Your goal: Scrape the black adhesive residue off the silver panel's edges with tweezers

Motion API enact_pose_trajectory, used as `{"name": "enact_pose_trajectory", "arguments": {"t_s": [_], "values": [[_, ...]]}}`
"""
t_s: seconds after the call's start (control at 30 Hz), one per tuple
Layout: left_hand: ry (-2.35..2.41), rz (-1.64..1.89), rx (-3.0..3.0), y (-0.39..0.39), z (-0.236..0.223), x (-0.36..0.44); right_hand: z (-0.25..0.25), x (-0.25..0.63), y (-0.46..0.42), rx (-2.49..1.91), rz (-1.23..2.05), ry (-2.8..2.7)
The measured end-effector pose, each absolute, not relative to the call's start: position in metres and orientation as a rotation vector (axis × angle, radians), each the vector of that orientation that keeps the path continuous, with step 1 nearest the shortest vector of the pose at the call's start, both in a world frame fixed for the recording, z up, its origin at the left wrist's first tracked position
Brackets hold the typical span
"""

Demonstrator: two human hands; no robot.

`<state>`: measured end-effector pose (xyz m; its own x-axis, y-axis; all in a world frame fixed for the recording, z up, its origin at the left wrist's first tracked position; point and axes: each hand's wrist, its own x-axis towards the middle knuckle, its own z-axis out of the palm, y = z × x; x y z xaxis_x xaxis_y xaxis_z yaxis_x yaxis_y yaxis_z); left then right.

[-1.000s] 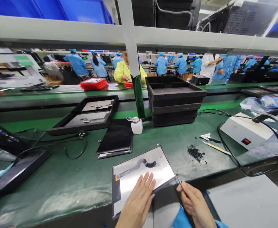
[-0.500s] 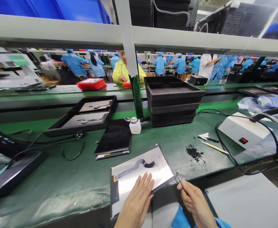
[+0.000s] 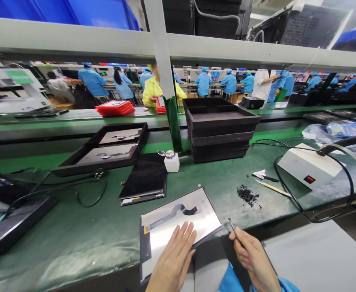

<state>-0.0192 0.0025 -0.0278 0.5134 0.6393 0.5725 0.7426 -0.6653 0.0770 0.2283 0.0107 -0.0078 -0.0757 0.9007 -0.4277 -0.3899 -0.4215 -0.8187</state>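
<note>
An LCD panel (image 3: pixel 196 205) with a silvery back and a curved flex cable (image 3: pixel 168 217) lies at the bench's front edge, its near part jutting past it. My left hand (image 3: pixel 174 253) rests flat on the panel, fingers stretched out. In my right hand (image 3: pixel 250 249), pinched between thumb and fingers, is a pair of slim metal tweezers (image 3: pixel 233 228). Their tips point up and away, just off the panel's right corner, with a tiny dark bit at the end. A heap of black scraps (image 3: pixel 248 195) lies beyond them on the green mat.
Black panels (image 3: pixel 144 178) are stacked behind, beside a white dispenser bottle (image 3: pixel 171 162). Farther back stand a tray with panels (image 3: pixel 74 166) and stacked black trays (image 3: pixel 220 138). At right are a yellow-handled tool (image 3: pixel 273 188), a white box (image 3: pixel 311 168) and looping cables. Co-workers sit beyond.
My right hand with the tweezers has shifted slightly right, away from the panel's corner. The left hand stays on the panel.
</note>
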Motion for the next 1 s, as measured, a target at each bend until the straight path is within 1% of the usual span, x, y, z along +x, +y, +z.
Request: {"name": "enact_pose_trajectory", "arguments": {"t_s": [0.13, 0.43, 1.0], "values": [[-1.189, -0.854, -2.573, 0.002, -0.027, -0.019, -0.004, 0.229, 0.012, -1.225, 1.650, -0.619], [-1.184, -0.883, -2.575, 0.002, -0.025, -0.019, -0.017, 0.235, 0.011, -1.225, 1.607, -0.609], [-1.198, -0.872, -2.580, 0.002, -0.026, -0.019, -0.009, 0.242, 0.015, -1.232, 1.575, -0.595]]}}
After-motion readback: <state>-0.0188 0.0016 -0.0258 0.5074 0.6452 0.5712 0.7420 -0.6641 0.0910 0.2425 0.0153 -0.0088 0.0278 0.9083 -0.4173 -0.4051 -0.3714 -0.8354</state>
